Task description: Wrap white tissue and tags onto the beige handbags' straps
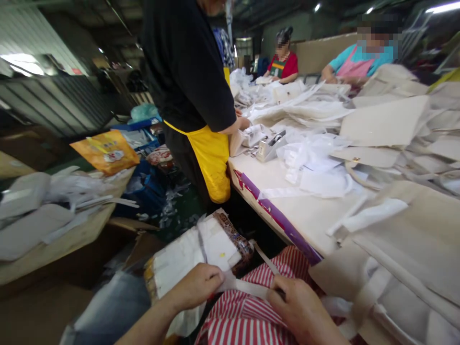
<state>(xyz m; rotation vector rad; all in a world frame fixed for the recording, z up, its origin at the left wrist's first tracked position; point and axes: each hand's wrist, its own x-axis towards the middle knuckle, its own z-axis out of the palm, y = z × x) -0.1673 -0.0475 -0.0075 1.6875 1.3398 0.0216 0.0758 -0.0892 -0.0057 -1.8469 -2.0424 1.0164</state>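
A pale, creamy-white strap [247, 288] is pulled across between the person's two hands, over a lap covered in red and white striped cloth [244, 330]. It is long, flat and thin, with a smooth look, and it seems a little wider near the left hand [201, 283]. The left hand's fingers are curled up and grasp one part of it. The right hand's [296, 304] fingers are bent round it too, with something small and dark by them, but I cannot tell what that is. A thin pale strip [266, 259] goes up from the right hand toward a worn white pad [185, 263] with a brown patterned edge. Big cream bags [413, 239] sit on the table [260, 175], just beside the right arm. An orange bag [108, 152] on the far left has marks like writing and a picture, but they are too blurry to read. The tape holder [266, 149] has a small mark, also too tiny to read.
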